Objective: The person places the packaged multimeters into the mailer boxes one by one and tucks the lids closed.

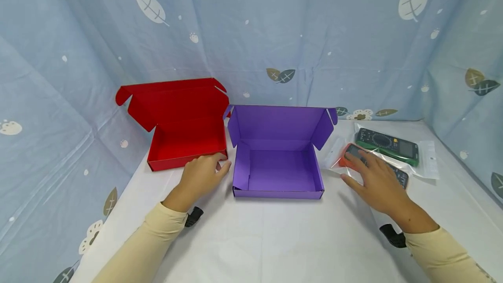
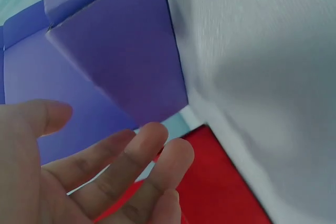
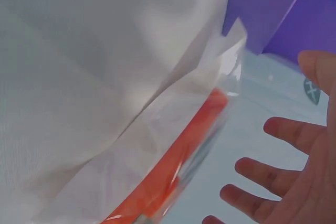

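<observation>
My left hand [image 1: 201, 179] is at the front right corner of an open red cardboard box [image 1: 169, 163], its fingers loosely bent and holding nothing. In the left wrist view, the fingers [image 2: 144, 142] stand apart, with the purple box [image 2: 121, 56] and red box [image 2: 218, 182] behind them. My right hand [image 1: 379, 187] hovers over an orange-cased multimeter [image 1: 342, 160] in a clear plastic bag, covering part of it. Spread fingers [image 3: 268, 174] appear beside that bagged multimeter [image 3: 176, 163] in the right wrist view. Behind it lies a bagged green-edged multimeter [image 1: 387, 143].
Between the hands stands an open purple cardboard box [image 1: 280, 194], lid raised at the back and nothing inside. A white cloth [image 1: 243, 239] covers the table. Blue leaf-print curtains [image 1: 243, 34] hang close behind and at both sides.
</observation>
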{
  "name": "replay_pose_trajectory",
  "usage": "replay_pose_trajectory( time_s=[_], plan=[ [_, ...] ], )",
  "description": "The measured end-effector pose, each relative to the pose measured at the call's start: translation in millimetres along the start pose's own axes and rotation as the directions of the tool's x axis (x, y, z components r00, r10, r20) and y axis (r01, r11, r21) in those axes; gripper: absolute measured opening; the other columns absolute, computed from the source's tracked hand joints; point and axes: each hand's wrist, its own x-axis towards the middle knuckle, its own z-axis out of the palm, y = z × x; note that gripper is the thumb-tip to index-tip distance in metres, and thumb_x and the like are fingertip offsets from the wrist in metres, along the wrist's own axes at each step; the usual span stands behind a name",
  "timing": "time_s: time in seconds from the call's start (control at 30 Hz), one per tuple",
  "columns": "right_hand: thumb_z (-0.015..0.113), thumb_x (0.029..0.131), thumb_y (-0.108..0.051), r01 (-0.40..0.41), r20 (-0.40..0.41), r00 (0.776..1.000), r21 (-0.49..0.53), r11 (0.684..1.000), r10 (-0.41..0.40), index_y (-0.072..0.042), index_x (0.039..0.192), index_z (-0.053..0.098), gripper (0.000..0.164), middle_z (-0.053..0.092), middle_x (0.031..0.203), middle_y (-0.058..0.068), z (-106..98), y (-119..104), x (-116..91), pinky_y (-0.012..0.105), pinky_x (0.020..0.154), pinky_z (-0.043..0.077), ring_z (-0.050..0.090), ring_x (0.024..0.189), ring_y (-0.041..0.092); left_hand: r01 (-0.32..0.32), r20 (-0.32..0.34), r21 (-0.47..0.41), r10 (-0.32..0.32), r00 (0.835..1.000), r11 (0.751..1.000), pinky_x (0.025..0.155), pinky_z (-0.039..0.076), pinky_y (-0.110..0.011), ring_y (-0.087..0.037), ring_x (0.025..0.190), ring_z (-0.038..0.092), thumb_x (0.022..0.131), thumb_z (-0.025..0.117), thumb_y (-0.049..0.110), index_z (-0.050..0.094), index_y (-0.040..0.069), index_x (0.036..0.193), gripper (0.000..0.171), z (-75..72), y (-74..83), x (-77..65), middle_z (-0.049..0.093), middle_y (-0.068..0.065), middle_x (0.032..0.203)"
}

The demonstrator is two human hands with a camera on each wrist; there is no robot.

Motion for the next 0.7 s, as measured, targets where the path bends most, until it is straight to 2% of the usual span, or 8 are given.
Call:
replay_pose_trajectory(
  time_s=[0.23, 0.37, 0.6, 0.7],
  plan=[
    [0.064, 0.095, -0.042, -0.034, 0.043, 0.998, -0.038, 0.999, 0.035, -0.003, 0.143, 0.049, 0.064, 0.039, 0.146, 0.034, 1, 14, 6, 0.076, 0.103, 0.03, 0.037, 0.13, 0.06, 0.034, 0.085, -0.009, -0.033, 0.996, 0.999, 0.054, 0.045, -0.033, -0.018, 0.067, 0.066, 0.097, 0.056, 0.043, 0.072, 0.017, 0.12, 0.038, 8.3, 6.9, 3.1, 0.068, 0.009, 0.074],
    [0.061, 0.096, -0.047, -0.075, 0.099, 0.992, -0.062, 0.995, 0.081, -0.003, 0.146, 0.045, 0.069, 0.038, 0.146, 0.036, 3, 24, 9, 0.078, 0.101, 0.029, 0.035, 0.13, 0.06, 0.022, 0.093, -0.019, -0.02, 0.995, 1.0, 0.053, 0.045, -0.031, -0.017, 0.067, 0.065, 0.097, 0.056, 0.043, 0.072, 0.018, 0.12, 0.038, 12.1, 7.6, 2.3, 0.067, 0.011, 0.072],
    [0.06, 0.096, -0.047, -0.129, 0.141, 0.98, -0.082, 0.988, 0.14, -0.005, 0.148, 0.038, 0.07, 0.035, 0.142, 0.038, 7, 40, 11, 0.081, 0.098, 0.029, 0.033, 0.128, 0.063, -0.017, 0.111, -0.034, 0.02, 0.994, 0.999, 0.052, 0.045, -0.03, -0.015, 0.068, 0.066, 0.096, 0.057, 0.042, 0.072, 0.02, 0.12, 0.036, 18.8, 5.3, 1.3, 0.069, 0.012, 0.074],
    [0.06, 0.095, -0.048, -0.159, 0.183, 0.968, -0.089, 0.983, 0.174, -0.007, 0.151, 0.034, 0.074, 0.03, 0.145, 0.038, 10, 45, 13, 0.081, 0.1, 0.026, 0.03, 0.128, 0.065, -0.032, 0.116, -0.044, 0.037, 0.993, 0.999, 0.054, 0.046, -0.03, -0.014, 0.07, 0.068, 0.096, 0.058, 0.042, 0.072, 0.019, 0.121, 0.036, 19.5, 4.6, 1.2, 0.071, 0.011, 0.076]
  ],
)
